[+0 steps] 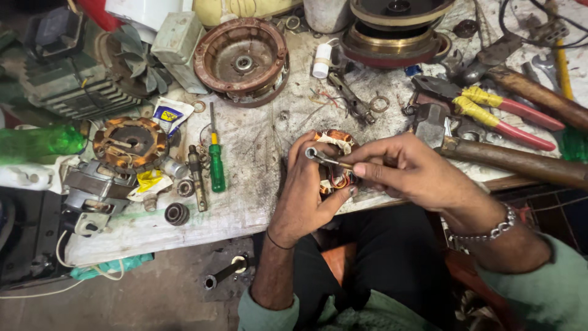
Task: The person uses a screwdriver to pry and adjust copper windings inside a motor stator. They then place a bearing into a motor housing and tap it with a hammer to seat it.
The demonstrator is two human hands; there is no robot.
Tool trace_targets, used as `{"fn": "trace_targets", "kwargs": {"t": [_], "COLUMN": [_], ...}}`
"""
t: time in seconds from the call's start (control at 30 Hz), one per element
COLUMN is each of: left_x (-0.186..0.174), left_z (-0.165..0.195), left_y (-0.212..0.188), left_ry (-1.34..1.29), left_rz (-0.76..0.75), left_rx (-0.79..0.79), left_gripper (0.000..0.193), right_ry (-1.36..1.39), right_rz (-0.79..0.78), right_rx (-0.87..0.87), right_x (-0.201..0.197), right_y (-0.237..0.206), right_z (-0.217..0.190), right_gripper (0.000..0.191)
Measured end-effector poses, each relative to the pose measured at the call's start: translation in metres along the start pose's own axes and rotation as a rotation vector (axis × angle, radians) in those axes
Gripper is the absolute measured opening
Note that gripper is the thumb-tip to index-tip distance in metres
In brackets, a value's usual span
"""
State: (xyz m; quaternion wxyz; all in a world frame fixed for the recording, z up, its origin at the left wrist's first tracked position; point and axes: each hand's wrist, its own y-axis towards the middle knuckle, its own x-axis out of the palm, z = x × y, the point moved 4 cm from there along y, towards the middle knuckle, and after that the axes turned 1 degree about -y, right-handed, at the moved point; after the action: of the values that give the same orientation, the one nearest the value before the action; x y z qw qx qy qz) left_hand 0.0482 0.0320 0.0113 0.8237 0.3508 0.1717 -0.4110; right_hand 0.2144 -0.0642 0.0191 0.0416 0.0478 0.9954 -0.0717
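Note:
My left hand [306,190] grips a small motor stator [335,142] with copper windings and white insulation, held over the bench's front edge. My right hand [407,168] pinches a thin metal tool [321,157] whose ring-shaped tip rests against the top of the stator. Red and dark wires [335,182] show between my fingers. Most of the stator is hidden by both hands.
On the worn bench [251,184] lie a green-handled screwdriver [215,160], another copper-wound stator [130,143], a bearing [176,214], a rusty round housing [242,61], red-and-yellow pliers [490,110] and a wooden-handled hammer [514,160]. A grey motor body [95,190] sits at the left.

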Motion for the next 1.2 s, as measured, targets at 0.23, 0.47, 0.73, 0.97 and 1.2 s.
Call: {"fn": "trace_targets", "kwargs": {"t": [0.23, 0.47, 0.73, 0.97, 1.2], "left_x": [0.000, 0.000, 0.003, 0.007, 0.005], "left_z": [-0.001, -0.002, -0.003, -0.004, 0.001], "left_y": [-0.002, 0.000, -0.001, 0.001, 0.002], "left_ry": [-0.021, -0.043, -0.018, 0.010, 0.027], "left_rz": [0.018, 0.043, 0.035, 0.036, 0.047], "left_rx": [0.040, 0.045, -0.010, -0.073, -0.115], "left_gripper": [0.064, 0.063, 0.066, 0.068, 0.073], "right_ry": [0.339, -0.745, -0.884, -0.958, -1.142], "right_rz": [0.109, 0.452, 0.489, 0.508, 0.559], "right_rx": [0.050, -0.290, -0.360, -0.379, -0.400], "right_x": [0.017, 0.034, 0.044, 0.046, 0.055], "right_y": [-0.009, -0.039, -0.045, -0.044, -0.045], "right_z": [0.012, -0.047, -0.070, -0.068, -0.071], "right_gripper": [0.030, 0.029, 0.029, 0.030, 0.033]}}
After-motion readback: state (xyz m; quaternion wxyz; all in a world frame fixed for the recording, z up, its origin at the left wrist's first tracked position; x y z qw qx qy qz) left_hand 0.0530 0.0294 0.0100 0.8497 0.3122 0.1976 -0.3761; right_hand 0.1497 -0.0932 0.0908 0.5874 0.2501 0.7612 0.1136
